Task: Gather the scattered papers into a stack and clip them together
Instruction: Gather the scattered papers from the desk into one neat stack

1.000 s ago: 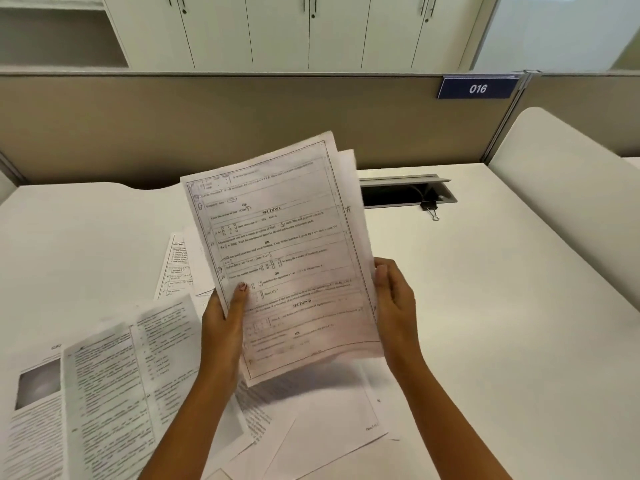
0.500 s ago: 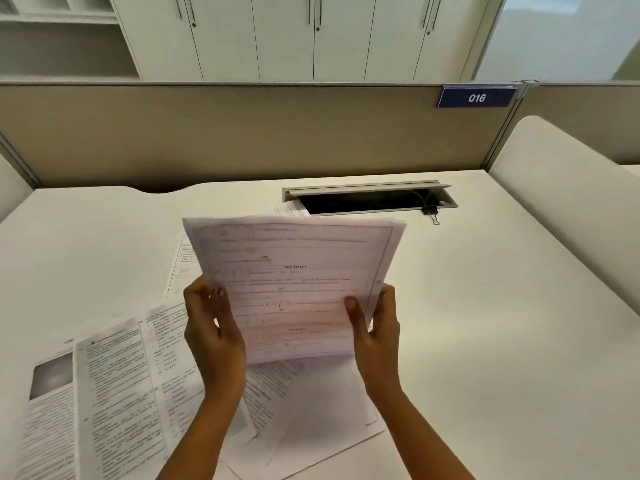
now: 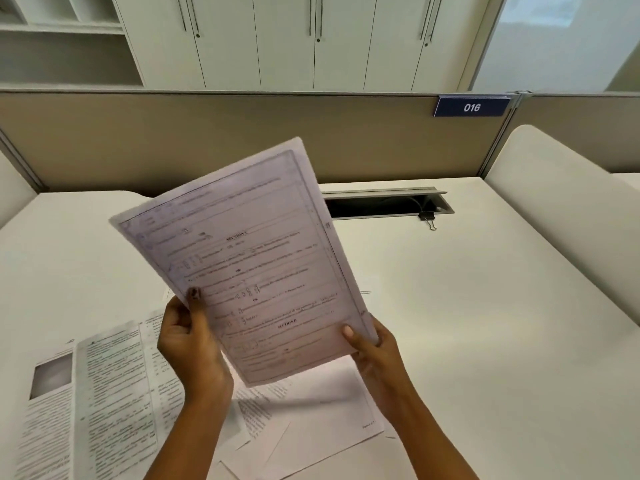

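I hold a thin stack of printed papers (image 3: 249, 258) in the air above the desk, tilted so its top corner leans right. My left hand (image 3: 188, 337) grips its lower left edge, thumb on the front. My right hand (image 3: 375, 348) grips the lower right corner. More printed sheets (image 3: 104, 403) lie scattered flat on the desk below and to the left, and others (image 3: 311, 420) lie under my hands. A black binder clip (image 3: 427, 218) rests at the back right, by the cable slot.
The white desk (image 3: 485, 323) runs to a beige partition (image 3: 207, 140) at the back. An open cable slot (image 3: 384, 204) is set in the desk's rear. A white curved divider (image 3: 561, 209) rises on the right.
The held stack went from upright to lying nearly flat and low, and is now raised again and tilted to the right. Both hands have kept their grip.
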The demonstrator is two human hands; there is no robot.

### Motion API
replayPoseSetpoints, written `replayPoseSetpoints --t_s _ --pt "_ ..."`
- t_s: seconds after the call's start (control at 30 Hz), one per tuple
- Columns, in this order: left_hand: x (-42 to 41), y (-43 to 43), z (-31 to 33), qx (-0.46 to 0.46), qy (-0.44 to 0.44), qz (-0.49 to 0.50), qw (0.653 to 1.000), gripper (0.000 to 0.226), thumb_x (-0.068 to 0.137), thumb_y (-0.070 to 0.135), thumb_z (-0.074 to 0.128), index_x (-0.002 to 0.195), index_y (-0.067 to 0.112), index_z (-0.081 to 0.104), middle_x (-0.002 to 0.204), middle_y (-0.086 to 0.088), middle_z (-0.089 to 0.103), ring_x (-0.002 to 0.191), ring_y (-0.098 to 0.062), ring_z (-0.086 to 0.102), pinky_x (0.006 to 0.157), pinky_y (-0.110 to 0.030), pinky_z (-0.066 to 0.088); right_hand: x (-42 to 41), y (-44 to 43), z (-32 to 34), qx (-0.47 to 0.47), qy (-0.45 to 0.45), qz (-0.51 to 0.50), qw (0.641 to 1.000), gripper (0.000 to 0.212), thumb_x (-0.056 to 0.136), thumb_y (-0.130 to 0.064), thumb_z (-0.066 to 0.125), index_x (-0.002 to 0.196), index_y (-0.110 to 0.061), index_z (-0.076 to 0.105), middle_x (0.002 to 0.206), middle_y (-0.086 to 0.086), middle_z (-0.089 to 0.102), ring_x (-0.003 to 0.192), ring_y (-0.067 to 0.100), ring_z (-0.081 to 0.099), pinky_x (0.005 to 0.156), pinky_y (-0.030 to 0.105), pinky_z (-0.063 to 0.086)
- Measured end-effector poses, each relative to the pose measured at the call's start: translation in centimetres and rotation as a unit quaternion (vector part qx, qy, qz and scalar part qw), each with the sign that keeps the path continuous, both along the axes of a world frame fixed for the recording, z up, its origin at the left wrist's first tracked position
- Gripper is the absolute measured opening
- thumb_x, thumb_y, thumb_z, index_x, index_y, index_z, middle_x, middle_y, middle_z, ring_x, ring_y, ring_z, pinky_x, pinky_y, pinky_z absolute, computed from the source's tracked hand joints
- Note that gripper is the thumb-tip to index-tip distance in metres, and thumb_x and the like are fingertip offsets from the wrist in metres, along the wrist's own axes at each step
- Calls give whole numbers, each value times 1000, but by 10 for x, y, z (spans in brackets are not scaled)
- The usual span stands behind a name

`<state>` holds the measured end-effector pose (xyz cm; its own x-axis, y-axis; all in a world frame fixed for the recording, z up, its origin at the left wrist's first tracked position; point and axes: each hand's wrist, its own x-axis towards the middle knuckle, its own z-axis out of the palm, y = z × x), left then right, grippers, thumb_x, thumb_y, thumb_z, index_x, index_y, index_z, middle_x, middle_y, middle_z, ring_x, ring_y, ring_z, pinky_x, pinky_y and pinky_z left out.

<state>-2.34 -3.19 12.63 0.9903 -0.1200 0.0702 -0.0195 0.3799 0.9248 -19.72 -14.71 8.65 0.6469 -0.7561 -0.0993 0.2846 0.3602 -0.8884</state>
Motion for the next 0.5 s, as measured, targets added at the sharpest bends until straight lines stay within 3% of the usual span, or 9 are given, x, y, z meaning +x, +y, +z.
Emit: replayPoseSetpoints --t_s 0.1,0.2,0.3,0.4,0.5 --pt "-10 0 -6 -60 68 -92 992 20 92 22 55 111 20 62 107 8 69 105 -10 65 87 -30 55 11 13 1 61 -81 -19 995 48 79 -10 68 125 -8 55 120 15 63 113 29 59 99 46 49" --pt "-18 0 -13 -108 115 -191 969 42 89 22 52 132 18 51 123 0 64 112 -15 62 89 -35 54 18 19 7 9 -33 -77 996 40 85 -14 63 124 -11 54 117 12 65 113 28 58 97 46 49" --pt "-7 9 -17 -125 99 -198 967 36 94 16 47 130 17 50 114 4 68 107 -14 65 83 -26 55 12 11 20 -78 53 -136 986 20 90 -14 60 110 -19 61 103 5 70 100 21 65 86 35 56" --pt "24 24 -17 -110 77 -162 978 26 95 13 49 120 18 54 107 4 69 105 -16 64 82 -24 55 -3 -5 31 -136 88 -174 971 11 90 -10 60 97 -19 61 88 2 70 79 8 69 66 18 56" --pt "43 38 -13 31 -40 -147 988 19 89 15 59 101 30 59 102 5 67 98 -11 64 77 -18 54 -12 -16 36 -180 103 -192 959 9 90 -11 59 91 -20 60 85 1 67 71 2 67 60 13 54"
